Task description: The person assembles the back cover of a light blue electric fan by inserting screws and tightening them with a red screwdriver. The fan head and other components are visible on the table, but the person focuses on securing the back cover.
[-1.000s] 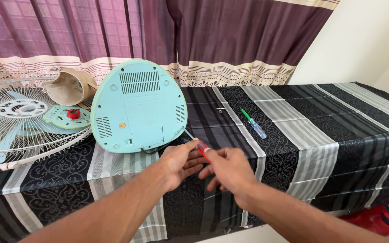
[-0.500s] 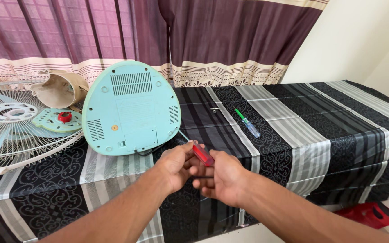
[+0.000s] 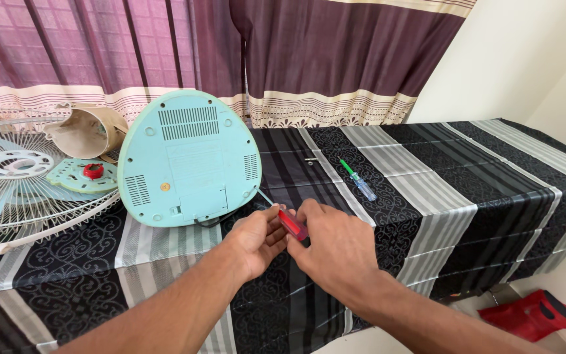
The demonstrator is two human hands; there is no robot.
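Both hands meet over the front part of the tabletop [image 3: 492, 196], which is covered with a black, grey and white striped cloth. The left hand [image 3: 257, 239] is curled, its fingertips pinching the upper end of a red-handled screwdriver [image 3: 293, 224], and the right hand [image 3: 335, 246] closes its fingers on the lower part of the same handle. The screwdriver's thin shaft slants up and left from the hands, its tip right at the lower right edge of a pale blue fan base [image 3: 188, 159], which stands tilted with its vented underside facing the camera. A green-handled screwdriver [image 3: 358, 179] lies on the cloth, apart to the right. To the left lie a white wire fan guard [image 3: 14, 196], a beige motor cover [image 3: 90, 131] and a small red knob [image 3: 93, 171].
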